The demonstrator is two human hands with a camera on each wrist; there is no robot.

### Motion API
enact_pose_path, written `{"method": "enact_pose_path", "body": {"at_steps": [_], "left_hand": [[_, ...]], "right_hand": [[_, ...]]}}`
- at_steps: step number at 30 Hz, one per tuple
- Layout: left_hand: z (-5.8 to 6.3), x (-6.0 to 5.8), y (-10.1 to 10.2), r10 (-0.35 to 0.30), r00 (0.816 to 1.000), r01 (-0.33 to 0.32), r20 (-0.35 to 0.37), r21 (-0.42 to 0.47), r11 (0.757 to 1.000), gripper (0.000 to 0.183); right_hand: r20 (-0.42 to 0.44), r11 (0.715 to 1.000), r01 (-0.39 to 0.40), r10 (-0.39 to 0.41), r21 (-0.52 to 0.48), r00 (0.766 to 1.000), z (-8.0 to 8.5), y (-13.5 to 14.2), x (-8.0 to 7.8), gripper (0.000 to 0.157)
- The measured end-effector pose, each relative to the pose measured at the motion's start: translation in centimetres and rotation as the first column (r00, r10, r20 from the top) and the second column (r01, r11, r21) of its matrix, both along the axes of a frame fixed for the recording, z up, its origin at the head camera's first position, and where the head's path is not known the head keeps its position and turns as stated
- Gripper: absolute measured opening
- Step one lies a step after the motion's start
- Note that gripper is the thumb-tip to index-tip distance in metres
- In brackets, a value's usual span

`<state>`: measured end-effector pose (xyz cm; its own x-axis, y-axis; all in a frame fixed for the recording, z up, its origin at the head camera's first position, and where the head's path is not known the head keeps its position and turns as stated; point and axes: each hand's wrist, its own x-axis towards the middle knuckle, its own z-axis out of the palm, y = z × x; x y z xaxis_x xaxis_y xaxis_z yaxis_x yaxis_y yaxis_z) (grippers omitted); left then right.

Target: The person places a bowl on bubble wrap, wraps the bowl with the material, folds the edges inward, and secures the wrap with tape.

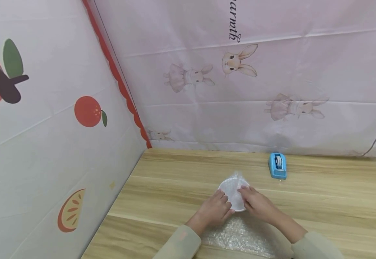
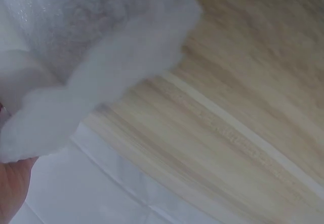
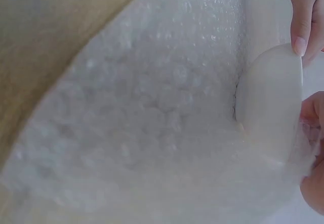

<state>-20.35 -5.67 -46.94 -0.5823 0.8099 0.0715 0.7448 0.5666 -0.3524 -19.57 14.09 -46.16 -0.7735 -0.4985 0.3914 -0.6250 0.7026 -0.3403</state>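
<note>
Spreading across the wooden table (image 1: 175,169), bubble wrap (image 1: 239,235) is gathered about a white bowl (image 3: 273,100) — likely light, stiff and breakable, best held by its rim — gripped there by the left hand's (image 1: 216,208) curled fingers; wrap is pinched by the right hand (image 1: 259,203).

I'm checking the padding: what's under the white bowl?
Bubble wrap spreads out from beneath the white bowl, on the table. The spot under the bowl's base is hidden.
</note>
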Motion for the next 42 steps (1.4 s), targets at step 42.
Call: {"method": "enact_pose_path", "body": {"at_steps": [42], "left_hand": [[0.5,0.2,0.0,0.002,0.989,-0.026,0.147,0.167,0.986,0.040]], "right_hand": [[-0.153,0.984,-0.120,0.140,0.129,0.978,-2.3,0.9,-0.1,0.040]]}}
